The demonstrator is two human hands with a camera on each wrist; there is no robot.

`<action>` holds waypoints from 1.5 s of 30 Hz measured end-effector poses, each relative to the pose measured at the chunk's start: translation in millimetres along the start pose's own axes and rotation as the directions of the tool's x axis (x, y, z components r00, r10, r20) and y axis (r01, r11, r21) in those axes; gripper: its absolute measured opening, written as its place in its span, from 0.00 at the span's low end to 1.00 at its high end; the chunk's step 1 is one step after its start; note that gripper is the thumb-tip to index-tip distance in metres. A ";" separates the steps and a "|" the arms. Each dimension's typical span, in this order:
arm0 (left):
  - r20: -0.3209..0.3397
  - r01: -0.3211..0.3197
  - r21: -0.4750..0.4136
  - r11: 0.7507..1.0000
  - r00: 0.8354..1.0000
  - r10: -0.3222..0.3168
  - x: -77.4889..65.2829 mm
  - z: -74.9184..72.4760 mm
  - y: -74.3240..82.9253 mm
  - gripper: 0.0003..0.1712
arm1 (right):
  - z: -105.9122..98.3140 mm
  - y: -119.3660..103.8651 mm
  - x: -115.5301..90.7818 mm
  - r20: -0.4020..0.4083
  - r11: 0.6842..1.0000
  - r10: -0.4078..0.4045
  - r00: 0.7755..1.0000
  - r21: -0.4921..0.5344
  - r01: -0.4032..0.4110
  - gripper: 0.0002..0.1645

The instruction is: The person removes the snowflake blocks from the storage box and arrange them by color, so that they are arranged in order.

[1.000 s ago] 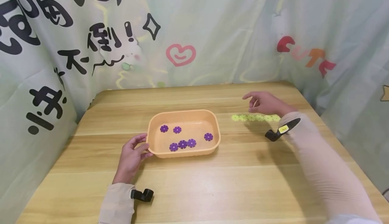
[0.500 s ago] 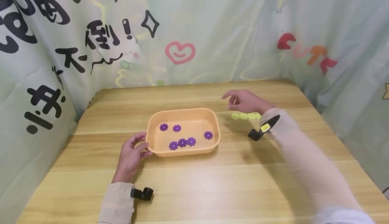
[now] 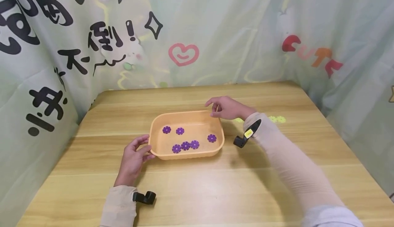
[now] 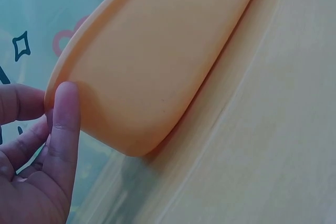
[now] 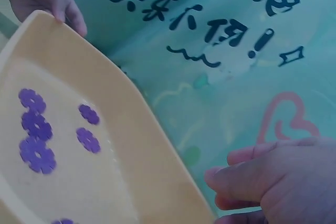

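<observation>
An orange plastic basin [image 3: 184, 118] sits on the table with several purple flower-shaped discs [image 3: 185, 146] lying flat inside; three of them touch in a row. At its left end my left hand [image 3: 131, 158] pinches the rim, thumb against the outer wall in the left wrist view. My right hand [image 3: 231, 108] hovers by the back right corner of the basin, fingers loosely bent, with nothing seen between them in the right wrist view. Beneath and beyond the right forearm lies a row of yellow flower-shaped discs [image 3: 277, 119], its middle hidden by the sleeve.
The wooden table [image 3: 197, 192] spreads out around the basin on all sides. A printed curtain [image 3: 221, 32] hangs behind it and along both sides. Each wrist carries a black camera mount [image 3: 147, 197].
My right hand has travelled left from above the yellow row to the basin's back right corner. The left hand keeps its grip on the rim, and the basin stays in place.
</observation>
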State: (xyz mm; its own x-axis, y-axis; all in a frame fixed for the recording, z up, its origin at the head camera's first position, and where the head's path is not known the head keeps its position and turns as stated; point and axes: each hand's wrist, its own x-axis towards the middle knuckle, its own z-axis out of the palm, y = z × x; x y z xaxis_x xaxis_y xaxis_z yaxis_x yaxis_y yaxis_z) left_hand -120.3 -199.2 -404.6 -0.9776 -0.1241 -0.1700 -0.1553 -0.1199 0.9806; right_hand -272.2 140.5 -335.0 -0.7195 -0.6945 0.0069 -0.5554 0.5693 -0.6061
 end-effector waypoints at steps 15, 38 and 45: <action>0.005 -0.005 0.009 1.000 1.000 0.005 0.7 0.4 3.5 0.24 | 36.0 -22.1 39.5 0.090 0.998 -0.051 0.995 0.049 0.046 0.21; 0.003 -0.007 0.008 1.000 1.000 0.007 2.3 5.1 3.3 0.24 | 67.0 -28.9 74.8 0.383 0.999 0.044 0.923 0.006 -0.050 0.31; -0.002 0.007 0.025 1.000 1.000 -0.007 -0.5 2.5 -1.3 0.24 | 78.1 -33.9 78.4 0.426 0.997 0.072 0.902 -0.034 -0.064 0.33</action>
State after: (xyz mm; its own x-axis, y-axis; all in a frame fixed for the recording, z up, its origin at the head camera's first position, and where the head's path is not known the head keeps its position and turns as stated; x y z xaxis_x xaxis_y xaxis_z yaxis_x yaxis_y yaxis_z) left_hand -120.0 -196.5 -405.5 -0.9762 -0.1254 -0.1771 -0.1658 -0.0959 0.9815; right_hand -277.2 32.4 -376.0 -0.5115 -0.7725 -0.3763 -0.5222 0.6273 -0.5778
